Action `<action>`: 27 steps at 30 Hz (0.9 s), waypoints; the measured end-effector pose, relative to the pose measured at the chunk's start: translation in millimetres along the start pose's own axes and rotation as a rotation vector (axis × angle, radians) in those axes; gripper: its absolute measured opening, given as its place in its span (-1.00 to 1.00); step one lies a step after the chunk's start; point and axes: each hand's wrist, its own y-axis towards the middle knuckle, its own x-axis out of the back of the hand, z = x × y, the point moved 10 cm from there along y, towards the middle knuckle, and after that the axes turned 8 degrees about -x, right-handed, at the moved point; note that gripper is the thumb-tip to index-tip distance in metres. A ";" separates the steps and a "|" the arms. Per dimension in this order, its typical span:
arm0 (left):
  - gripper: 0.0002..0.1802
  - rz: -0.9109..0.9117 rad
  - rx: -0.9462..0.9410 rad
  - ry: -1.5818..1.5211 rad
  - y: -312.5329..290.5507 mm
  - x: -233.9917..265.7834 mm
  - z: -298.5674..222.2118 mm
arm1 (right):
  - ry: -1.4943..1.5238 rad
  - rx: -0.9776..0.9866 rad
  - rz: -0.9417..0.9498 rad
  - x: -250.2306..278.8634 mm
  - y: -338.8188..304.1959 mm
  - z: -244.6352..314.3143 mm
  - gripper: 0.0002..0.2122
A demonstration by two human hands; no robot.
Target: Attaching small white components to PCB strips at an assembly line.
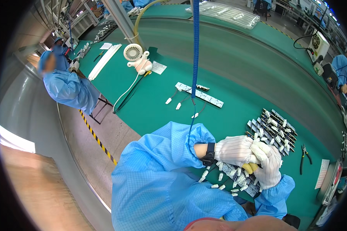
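My left hand, in a white striped glove with a black wristband at the wrist, reaches in from the left. It meets my right hand, gloved alike, and the two touch over a cluster of circuit boards with white connectors. The fingers of both hands look curled together; what they hold is hidden. Something yellow shows below them, perhaps glove fingertips. Just beyond my hands lies a pile of narrow dark boards with white plugs. A blue coiled cord hangs down toward my left sleeve.
A long white board strip with wired plugs lies ahead on the green table. Black-handled pliers and a paper sheet are at right. A small fan stands far left, near a co-worker in blue.
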 end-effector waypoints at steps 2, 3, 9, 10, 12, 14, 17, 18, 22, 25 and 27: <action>-0.67 0.003 0.026 0.009 -2.6 0.5 2.6 | 0.023 0.010 0.008 -1.7 0.9 0.1 -0.53; -0.66 -0.008 0.023 -0.007 -1.8 2.2 2.1 | 0.019 0.007 0.018 -3.3 -1.5 -2.0 -0.52; -0.65 0.042 0.033 -0.071 1.3 -2.7 2.1 | 0.016 -0.017 0.030 -1.4 -5.5 -2.9 -0.48; -0.65 0.043 0.027 -0.079 1.4 -5.3 3.2 | 0.019 -0.024 0.037 -1.2 -7.2 -4.3 -0.48; -0.68 0.016 -0.011 0.003 2.5 -6.6 4.1 | 0.019 -0.024 0.034 -2.0 -4.9 -6.8 -0.48; -0.72 -0.004 0.005 -0.043 -1.3 3.4 2.7 | 0.025 -0.006 0.024 -0.1 -1.8 -3.0 -0.47; -0.68 0.013 0.037 -0.059 -8.7 -2.6 7.5 | 0.050 0.012 0.014 -2.2 -0.9 -2.9 -0.45; -0.68 0.009 0.018 -0.072 -6.0 -5.2 6.0 | 0.042 0.003 0.039 -2.1 -2.8 -4.8 -0.45; -0.68 0.022 0.029 -0.048 -5.5 -5.4 6.5 | 0.049 -0.010 0.041 0.4 -1.8 -3.7 -0.44; -0.68 0.046 0.035 -0.034 -8.9 -8.4 7.7 | 0.053 -0.008 0.052 -1.7 -3.1 -5.0 -0.45; -0.69 0.039 0.039 -0.064 -9.4 -8.9 8.2 | 0.054 -0.007 0.058 -1.4 -2.3 -4.6 -0.46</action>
